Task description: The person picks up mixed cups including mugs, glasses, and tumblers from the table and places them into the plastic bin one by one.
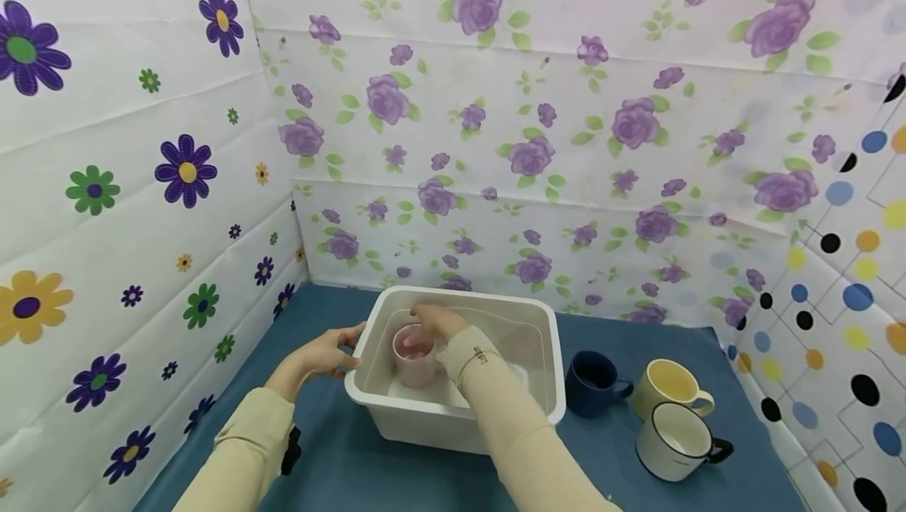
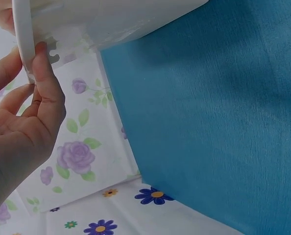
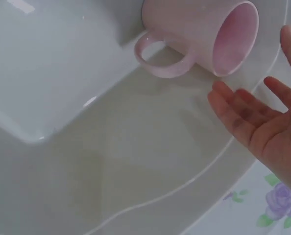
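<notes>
The person's left hand (image 1: pixel 322 355) grips the left rim of the white tub (image 1: pixel 545 339), thumb and fingers (image 2: pixel 43 73) curled round its edge, seen close in the left wrist view; the right hand (image 1: pixel 435 322) reaches down into the tub and hovers over the pink mug (image 1: pixel 416 355), its fingers (image 3: pixel 233 110) spread and relaxed, holding nothing, just beside the mug's mouth; the pink mug stands inside the tub, toward its left side, handle showing in the right wrist view; right of the tub, on the blue cloth (image 1: pixel 354 465), a dark blue mug (image 1: pixel 593 382) stands just beside it, then a yellow mug (image 1: pixel 668 386) and, nearer the person, a white mug with a black rim (image 1: pixel 675 440); behind the tub rises the flowered wall (image 1: pixel 495 142).
</notes>
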### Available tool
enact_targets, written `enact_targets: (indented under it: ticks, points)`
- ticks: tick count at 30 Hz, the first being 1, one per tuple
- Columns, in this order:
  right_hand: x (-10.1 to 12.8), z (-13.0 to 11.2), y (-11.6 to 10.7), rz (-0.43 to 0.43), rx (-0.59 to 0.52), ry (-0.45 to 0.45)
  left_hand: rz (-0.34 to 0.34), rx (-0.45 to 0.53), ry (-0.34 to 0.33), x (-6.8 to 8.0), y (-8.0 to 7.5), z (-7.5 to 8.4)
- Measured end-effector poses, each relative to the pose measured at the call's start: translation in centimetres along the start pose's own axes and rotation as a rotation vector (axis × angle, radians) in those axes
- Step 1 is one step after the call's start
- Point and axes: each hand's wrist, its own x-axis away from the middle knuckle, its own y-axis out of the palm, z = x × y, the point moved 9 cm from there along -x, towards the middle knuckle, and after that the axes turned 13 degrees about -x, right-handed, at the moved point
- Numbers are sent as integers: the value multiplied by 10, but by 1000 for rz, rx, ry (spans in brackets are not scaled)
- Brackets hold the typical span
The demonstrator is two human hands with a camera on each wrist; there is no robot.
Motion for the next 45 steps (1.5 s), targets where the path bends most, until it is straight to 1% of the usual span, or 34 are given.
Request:
enact_targets:
  ticks: [6,9,11,13,14,18,20,21,23,24,25,26,27,28,30,31,32,34,36,39,43,45]
  points:
    - [0,3,-2,-43,17,13,-24,0,21,-1,3,1]
    - [0,0,-3,-67,31,-20,-30,-4,25,0,4,1]
    - [-1,-2,-6,-77,38,-27,-37,-6,30,0,4,2]
    - [-9,0,-8,-94,51,-35,-40,-10,33,1,3,3]
    - [-28,12,-4,-101,50,-62,-41,-12,33,1,2,4]
    - [-48,25,-3,-125,41,-45,-39,-13,36,1,0,7]
    - [-56,31,-1,-119,36,-43,-35,-11,33,0,-1,7]
    - [-37,20,-6,-102,63,-21,-36,-11,32,0,-1,6]
    - [-51,28,-3,-88,93,-87,-37,-13,28,0,-1,5]
    - [-53,30,-2,-97,102,-96,-35,-10,22,-1,-1,4]
    - [-58,33,-1,-82,112,-139,-35,-11,23,-1,-1,4]
    - [-57,33,-1,-81,127,-146,-36,-12,23,0,-1,4]
    - [-52,30,-3,-79,133,-145,-36,-12,26,0,0,4]
    - [-52,31,-4,-91,119,-144,-35,-9,26,0,0,4]
    - [-28,18,-11,-92,123,-91,-36,-1,27,0,1,4]
    - [-18,13,-13,-72,137,-96,-41,-2,33,-1,3,5]
    - [-3,5,-18,-70,140,-72,-41,-1,32,-1,4,5]
    - [17,-3,-22,-50,159,-90,-42,1,28,-1,5,4]
    - [30,-7,-25,-38,182,-104,-45,-2,30,-2,6,4]
    - [42,-10,-27,-28,221,-116,-47,-6,32,-3,5,4]
    - [48,-11,-31,-16,260,-133,-52,-17,33,-2,3,4]
    - [51,-12,-33,-12,257,-142,-53,-26,32,-1,2,3]
